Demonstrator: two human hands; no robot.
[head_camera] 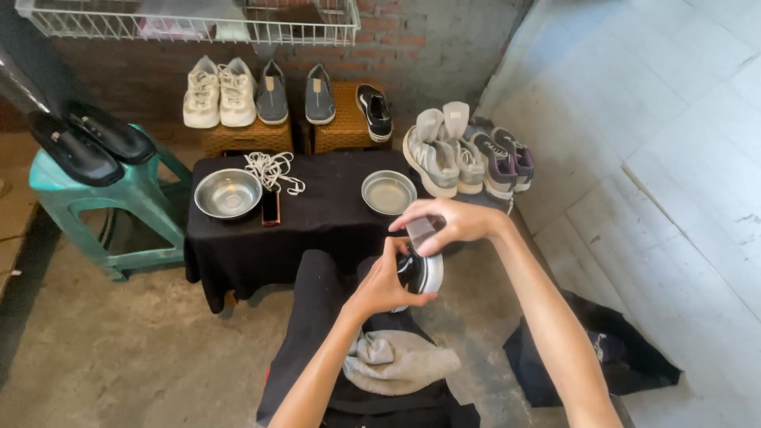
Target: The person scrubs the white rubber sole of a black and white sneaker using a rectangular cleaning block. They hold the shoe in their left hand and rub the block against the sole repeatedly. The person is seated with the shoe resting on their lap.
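Head view | left hand (380, 285) grip closed around black-and-white shoe (420, 272) | right hand (448, 222) grip pinching grey cloth (418, 230) on it

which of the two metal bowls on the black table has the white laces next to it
The left metal bowl: the white laces lie just beside its right rim. The right metal bowl has none near.

Two steel bowls (228, 192) (388, 192) sit near the tabletop's (333, 214) left and right edges, white laces (272, 170) between them at its back edge. Black shoes (91, 143) rest on a green stool (127, 198)
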